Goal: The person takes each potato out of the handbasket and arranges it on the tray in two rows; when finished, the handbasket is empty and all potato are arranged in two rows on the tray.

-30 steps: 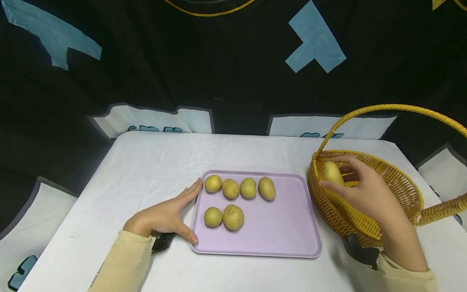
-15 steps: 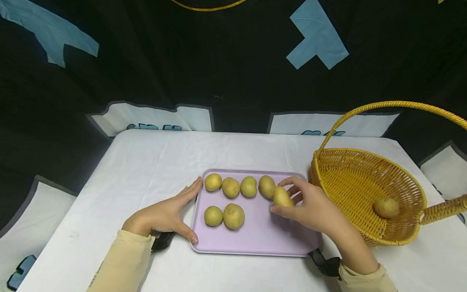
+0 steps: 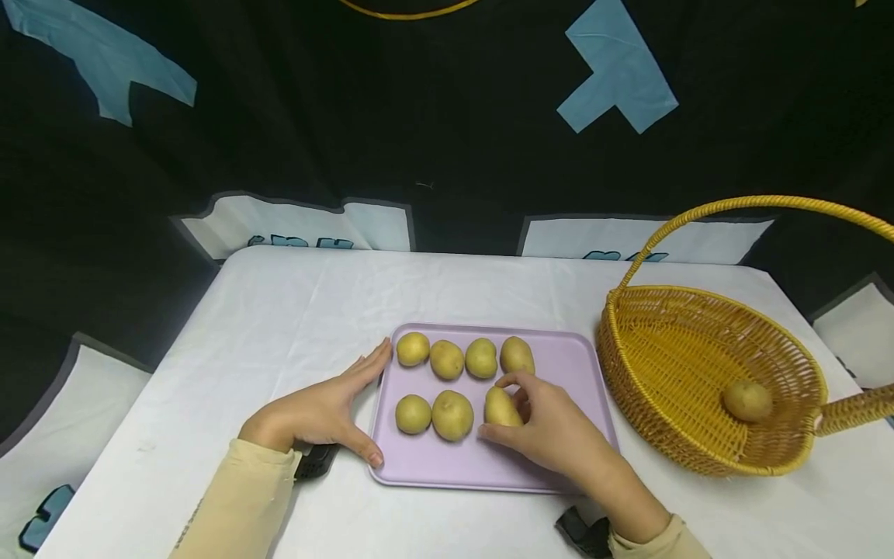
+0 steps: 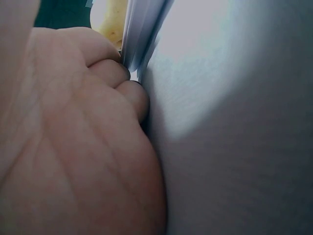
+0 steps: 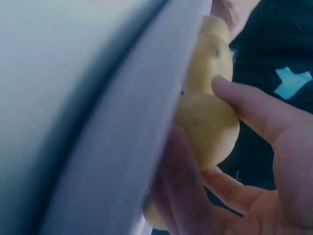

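My right hand (image 3: 552, 427) pinches a potato (image 3: 500, 408) between thumb and fingers, close over the lilac tray (image 3: 566, 369). In the right wrist view this potato (image 5: 211, 131) lies in line with other potatoes beyond it. Left of it on the tray are a large potato (image 3: 452, 415) and a smaller one (image 3: 413, 414). A back row of several potatoes (image 3: 447, 359) runs along the far rim. My left hand (image 3: 314, 411) rests against the tray's left edge, thumb near the front corner and fingers toward the back corner, fingers extended.
A yellow wicker basket (image 3: 615, 365) with a tall arched handle (image 3: 754, 203) stands right of the tray. One potato (image 3: 747, 400) lies inside it. White cloth (image 3: 335, 287) covers the table, and a dark curtain (image 3: 349, 109) hangs behind.
My right hand has lifted a potato out of the basket and carried it left over the tray to the front row. My left hand has stayed at the tray's edge.
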Tool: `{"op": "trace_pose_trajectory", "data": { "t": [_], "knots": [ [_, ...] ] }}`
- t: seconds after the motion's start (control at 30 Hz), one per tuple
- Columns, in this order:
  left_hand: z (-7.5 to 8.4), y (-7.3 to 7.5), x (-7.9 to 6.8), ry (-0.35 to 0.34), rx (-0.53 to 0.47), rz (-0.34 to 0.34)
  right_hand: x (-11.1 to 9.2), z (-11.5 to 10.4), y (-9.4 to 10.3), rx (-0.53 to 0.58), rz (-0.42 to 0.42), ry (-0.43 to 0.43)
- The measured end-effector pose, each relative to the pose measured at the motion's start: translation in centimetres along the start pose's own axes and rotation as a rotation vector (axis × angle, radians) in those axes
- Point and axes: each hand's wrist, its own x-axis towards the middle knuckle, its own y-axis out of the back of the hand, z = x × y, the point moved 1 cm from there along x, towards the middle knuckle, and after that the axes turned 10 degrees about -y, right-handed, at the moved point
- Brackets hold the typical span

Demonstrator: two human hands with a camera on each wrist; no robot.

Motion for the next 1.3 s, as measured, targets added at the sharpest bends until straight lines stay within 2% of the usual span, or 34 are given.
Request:
{"op": "trace_pose_trajectory", "data": {
  "t": [0.17, 0.43, 0.77, 0.93, 1.1, 1.3],
  "knots": [
    [0.0, 0.1, -0.1, 0.014, 0.005, -0.003, 0.0, -0.2, -0.5, -0.027, 0.026, -0.008],
    [0.2, 0.0, 0.2, 0.007, 0.015, -0.007, -0.1, 0.0, -0.4, -0.059, 0.009, 0.042],
    [0.3, 0.1, 0.0, 0.018, 0.017, -0.007, -0.1, 0.0, 0.5, -0.079, -0.034, 0.042],
    [0.2, 0.1, 0.0, 0.012, 0.018, -0.003, -0.5, -0.4, 1.7, -0.055, -0.044, 0.011],
    [0.2, 0.0, 0.0, 0.018, 0.023, -0.003, -1.2, -0.7, 3.8, -0.029, -0.056, 0.005],
    [0.1, 0.0, -0.1, 0.014, 0.015, 0.001, -1.7, -0.3, 6.8, -0.030, 0.009, 0.056]
  ]
}}
